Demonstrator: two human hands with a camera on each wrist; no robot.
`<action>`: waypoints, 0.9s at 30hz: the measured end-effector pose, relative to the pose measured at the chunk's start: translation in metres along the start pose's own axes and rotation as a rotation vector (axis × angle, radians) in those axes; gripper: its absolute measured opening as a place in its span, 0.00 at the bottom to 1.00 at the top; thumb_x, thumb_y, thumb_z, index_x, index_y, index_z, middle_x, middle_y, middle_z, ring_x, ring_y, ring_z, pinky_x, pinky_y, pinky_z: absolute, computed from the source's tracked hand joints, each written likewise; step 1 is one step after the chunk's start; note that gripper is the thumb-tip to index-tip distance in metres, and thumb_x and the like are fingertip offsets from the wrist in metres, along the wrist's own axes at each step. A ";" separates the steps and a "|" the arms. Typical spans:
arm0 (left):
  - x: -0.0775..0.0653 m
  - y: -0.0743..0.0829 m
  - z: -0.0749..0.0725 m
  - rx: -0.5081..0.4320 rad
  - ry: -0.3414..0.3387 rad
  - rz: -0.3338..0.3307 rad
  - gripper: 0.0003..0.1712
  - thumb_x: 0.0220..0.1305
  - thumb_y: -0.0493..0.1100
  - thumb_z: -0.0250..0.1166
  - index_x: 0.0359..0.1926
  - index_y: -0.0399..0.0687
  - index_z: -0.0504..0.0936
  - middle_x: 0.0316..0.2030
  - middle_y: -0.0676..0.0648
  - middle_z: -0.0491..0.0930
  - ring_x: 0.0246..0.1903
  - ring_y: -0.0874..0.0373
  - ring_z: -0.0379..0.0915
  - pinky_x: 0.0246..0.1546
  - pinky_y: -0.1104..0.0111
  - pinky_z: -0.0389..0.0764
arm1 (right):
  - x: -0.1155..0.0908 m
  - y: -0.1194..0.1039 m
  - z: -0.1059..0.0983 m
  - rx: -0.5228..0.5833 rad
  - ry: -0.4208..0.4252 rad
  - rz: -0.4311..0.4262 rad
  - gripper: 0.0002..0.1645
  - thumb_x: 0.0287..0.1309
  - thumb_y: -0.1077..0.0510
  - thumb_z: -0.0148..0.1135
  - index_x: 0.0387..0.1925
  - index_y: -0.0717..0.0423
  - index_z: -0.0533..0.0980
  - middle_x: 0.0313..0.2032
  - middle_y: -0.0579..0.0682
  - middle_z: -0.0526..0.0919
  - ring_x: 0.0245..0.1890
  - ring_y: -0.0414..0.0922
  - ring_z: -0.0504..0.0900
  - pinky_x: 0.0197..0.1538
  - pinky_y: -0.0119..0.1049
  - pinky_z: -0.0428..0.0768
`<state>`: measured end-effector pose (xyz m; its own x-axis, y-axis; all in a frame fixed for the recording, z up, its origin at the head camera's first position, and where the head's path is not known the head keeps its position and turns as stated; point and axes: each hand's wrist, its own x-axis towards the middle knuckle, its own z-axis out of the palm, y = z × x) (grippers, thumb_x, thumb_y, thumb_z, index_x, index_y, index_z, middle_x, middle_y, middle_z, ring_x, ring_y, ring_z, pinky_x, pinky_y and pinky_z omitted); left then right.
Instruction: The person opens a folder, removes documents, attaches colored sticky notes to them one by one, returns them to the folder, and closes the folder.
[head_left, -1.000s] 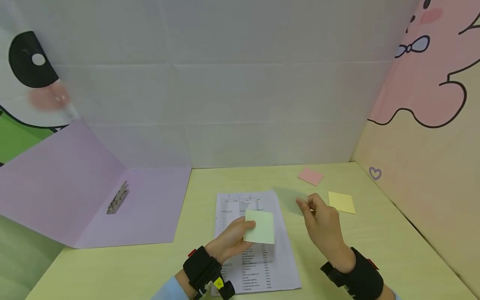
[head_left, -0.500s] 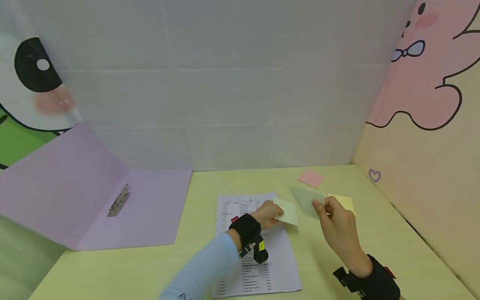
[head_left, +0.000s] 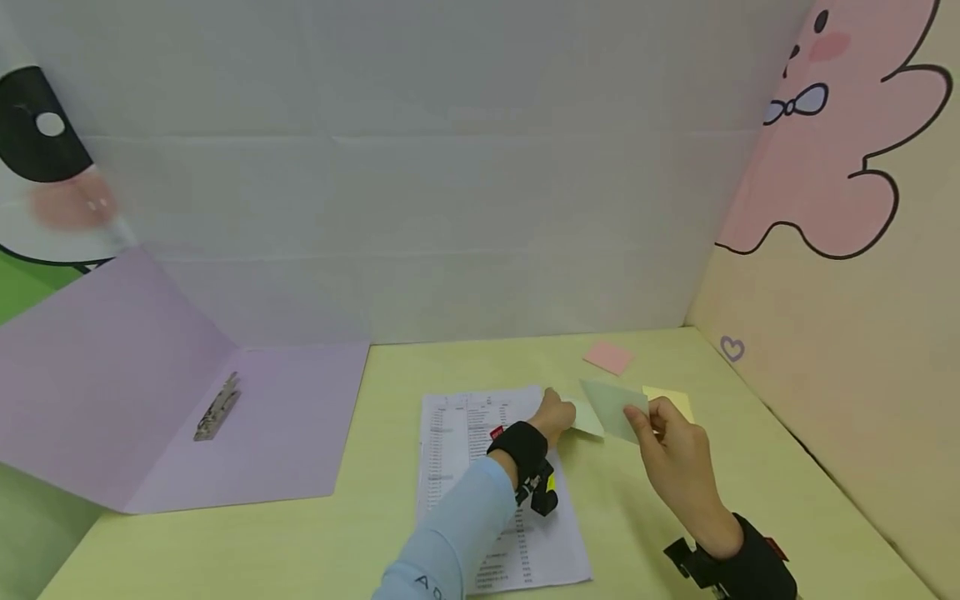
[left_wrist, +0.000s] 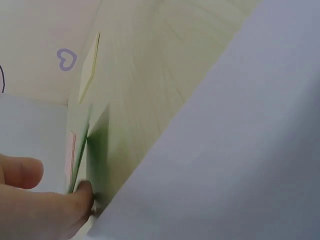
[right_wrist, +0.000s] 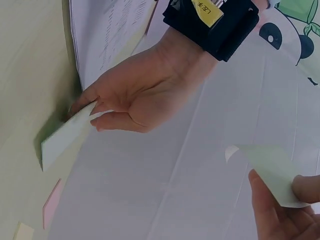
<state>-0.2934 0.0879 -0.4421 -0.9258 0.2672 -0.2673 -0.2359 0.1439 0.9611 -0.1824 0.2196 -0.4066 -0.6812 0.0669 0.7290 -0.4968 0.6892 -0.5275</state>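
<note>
In the head view my left hand (head_left: 553, 417) is past the upper right edge of the printed papers, low over the table. Its fingers hold one edge of a pale green sticky note pad (head_left: 588, 420), which tilts over its own shadow in the left wrist view. The thumb (left_wrist: 22, 172) stands apart from the other fingers there. To the right, my right hand (head_left: 673, 450) pinches a single pale green sticky note (head_left: 613, 408) between thumb and finger, raised off the table. One far corner of this note (right_wrist: 272, 172) curls in the right wrist view.
The printed papers (head_left: 450, 467) lie under my left forearm. A pink sticky note pad (head_left: 608, 357) and a yellow one (head_left: 669, 400) lie farther back on the right. At left an open lilac folder (head_left: 292, 433) with a metal clip (head_left: 218, 408) leans against the wall.
My left hand has carried the green pad from over the papers to the right and away, down towards the table. The right hand has shifted slightly right with its note.
</note>
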 end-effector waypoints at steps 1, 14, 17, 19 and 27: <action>0.002 0.000 0.000 0.017 0.004 0.004 0.35 0.64 0.27 0.37 0.70 0.34 0.35 0.70 0.33 0.36 0.69 0.39 0.35 0.67 0.53 0.50 | 0.000 0.000 0.000 -0.002 0.001 0.001 0.06 0.53 0.68 0.61 0.26 0.63 0.72 0.28 0.62 0.84 0.25 0.54 0.84 0.24 0.16 0.72; 0.021 -0.015 -0.013 0.023 -0.064 0.154 0.25 0.66 0.35 0.49 0.64 0.36 0.63 0.60 0.38 0.66 0.60 0.45 0.64 0.58 0.59 0.69 | -0.003 -0.003 0.005 -0.056 -0.048 -0.021 0.07 0.56 0.63 0.60 0.26 0.61 0.72 0.26 0.59 0.84 0.21 0.48 0.82 0.20 0.25 0.73; -0.009 -0.004 -0.026 -0.063 -0.116 0.163 0.19 0.68 0.37 0.49 0.57 0.35 0.70 0.49 0.41 0.76 0.49 0.51 0.75 0.52 0.61 0.75 | -0.005 -0.003 0.008 -0.220 -0.011 -0.241 0.15 0.65 0.54 0.50 0.29 0.62 0.73 0.23 0.56 0.83 0.17 0.45 0.79 0.16 0.29 0.70; -0.026 -0.002 -0.038 -0.095 -0.131 0.158 0.17 0.68 0.40 0.49 0.52 0.36 0.74 0.38 0.46 0.78 0.40 0.56 0.78 0.48 0.63 0.78 | -0.007 -0.003 0.011 -0.345 0.044 -0.416 0.22 0.68 0.49 0.42 0.32 0.62 0.74 0.23 0.55 0.82 0.17 0.45 0.79 0.14 0.32 0.71; -0.075 0.000 -0.077 0.070 -0.162 0.210 0.29 0.64 0.62 0.50 0.39 0.39 0.78 0.28 0.48 0.74 0.33 0.56 0.76 0.45 0.65 0.79 | -0.010 -0.009 0.025 -0.473 0.158 -0.767 0.18 0.69 0.59 0.42 0.28 0.64 0.73 0.29 0.55 0.84 0.23 0.46 0.82 0.19 0.34 0.76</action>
<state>-0.2470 -0.0058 -0.4163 -0.8917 0.4461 -0.0761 -0.0177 0.1336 0.9909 -0.1843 0.1944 -0.4202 -0.1563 -0.4576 0.8753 -0.4867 0.8069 0.3349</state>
